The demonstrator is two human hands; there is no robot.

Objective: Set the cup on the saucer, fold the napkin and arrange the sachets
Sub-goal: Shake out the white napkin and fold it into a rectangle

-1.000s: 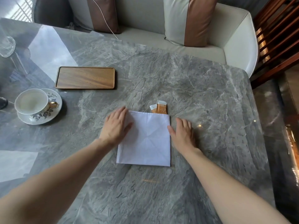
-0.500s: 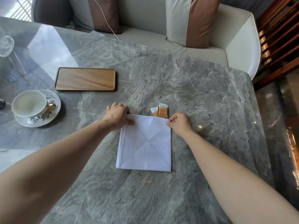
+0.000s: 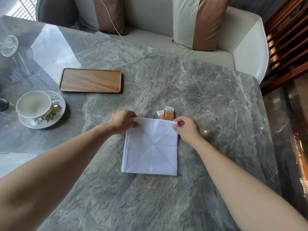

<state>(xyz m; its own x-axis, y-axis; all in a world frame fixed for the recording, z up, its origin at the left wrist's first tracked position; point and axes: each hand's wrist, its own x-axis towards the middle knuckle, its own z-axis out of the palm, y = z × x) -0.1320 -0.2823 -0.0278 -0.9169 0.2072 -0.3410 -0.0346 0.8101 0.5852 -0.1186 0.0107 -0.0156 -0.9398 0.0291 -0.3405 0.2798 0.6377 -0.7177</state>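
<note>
A white napkin [image 3: 150, 147], folded into a square with crease lines, lies flat on the grey marble table [image 3: 208, 100]. My left hand [image 3: 122, 121] pinches its far left corner and my right hand [image 3: 186, 129] pinches its far right corner. Two orange and white sachets [image 3: 166, 112] lie just beyond the napkin's far edge, partly hidden by it. At the left a white cup [image 3: 34, 104] with a gold handle stands upright on a flowered saucer [image 3: 50, 120].
A flat wooden tray [image 3: 90, 80] lies on the table's left half, beyond the cup. A clear glass [image 3: 9, 45] stands at the far left edge. A cream sofa [image 3: 241, 47] with two cushions sits behind the table, a wooden slatted frame at right.
Both hands went from lying flat on the napkin's sides to pinching its two far corners. The napkin, cup and sachets have stayed put.
</note>
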